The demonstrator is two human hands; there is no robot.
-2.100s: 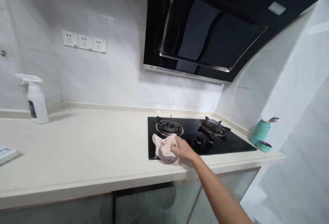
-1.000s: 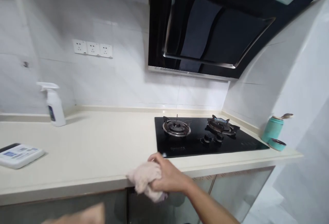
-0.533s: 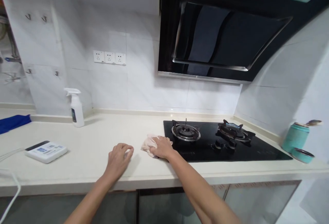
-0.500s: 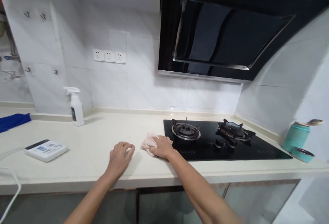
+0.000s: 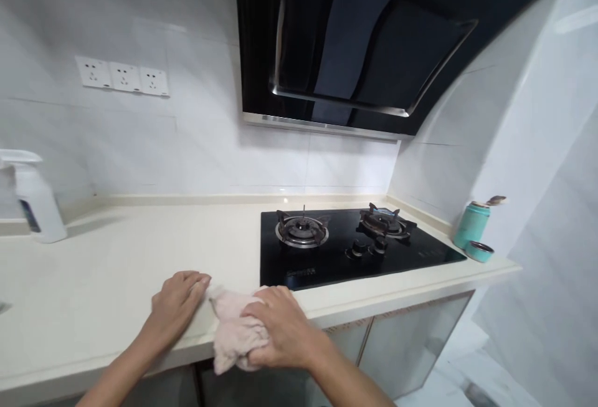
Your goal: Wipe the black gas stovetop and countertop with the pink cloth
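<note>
My right hand (image 5: pixel 279 325) grips a bunched pale pink cloth (image 5: pixel 233 326) at the front edge of the cream countertop (image 5: pixel 154 245). Part of the cloth lies on the counter and part droops over the edge. My left hand (image 5: pixel 176 301) rests on the counter just left of the cloth, palm down with its fingers loosely bent. Its fingertips come close to a corner of the cloth; I cannot tell whether they touch it. Right of my hands is the black gas stove (image 5: pixel 322 263), with two burners and two knobs.
A white spray bottle (image 5: pixel 37 198) stands at the far left. Beyond the stove, a turquoise jar (image 5: pixel 471 225) and a small turquoise bowl (image 5: pixel 479 251) sit near the right wall. The black range hood (image 5: pixel 341 52) overhangs the stove. Cabinet doors (image 5: pixel 415 344) are below the counter.
My right hand has drawn the cloth from beside the stove back to the counter's front edge. My left hand has lowered onto the counter. The view has turned right.
</note>
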